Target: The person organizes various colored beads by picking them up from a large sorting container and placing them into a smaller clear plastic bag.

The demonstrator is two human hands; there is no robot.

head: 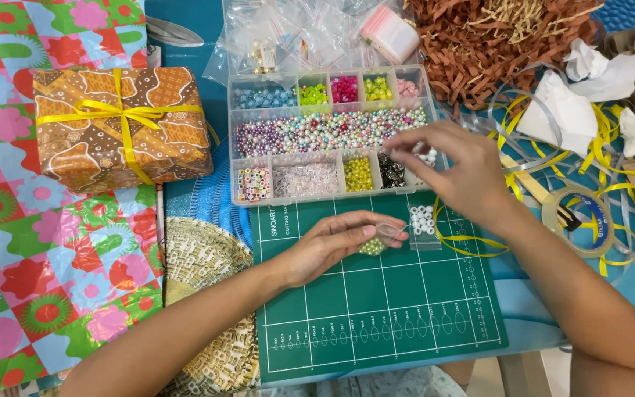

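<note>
Two hands observed: left hand (339, 246) pinched on a clear bag (391, 231), kept open; right hand (453, 173) pinched closed over the bead box (332, 132), contents indiscernible

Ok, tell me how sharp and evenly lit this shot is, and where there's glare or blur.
Head view: light is bright and even, shadows soft under both arms. The right hand over the bead organizer box is slightly motion-blurred at the fingertips; the left hand on the green cutting mat is sharper. Mild glare on the clear plastic bags. Edges bend slightly from wide-angle distortion.

hands (339, 242) (457, 173) over bead organizer (328, 132)
</note>
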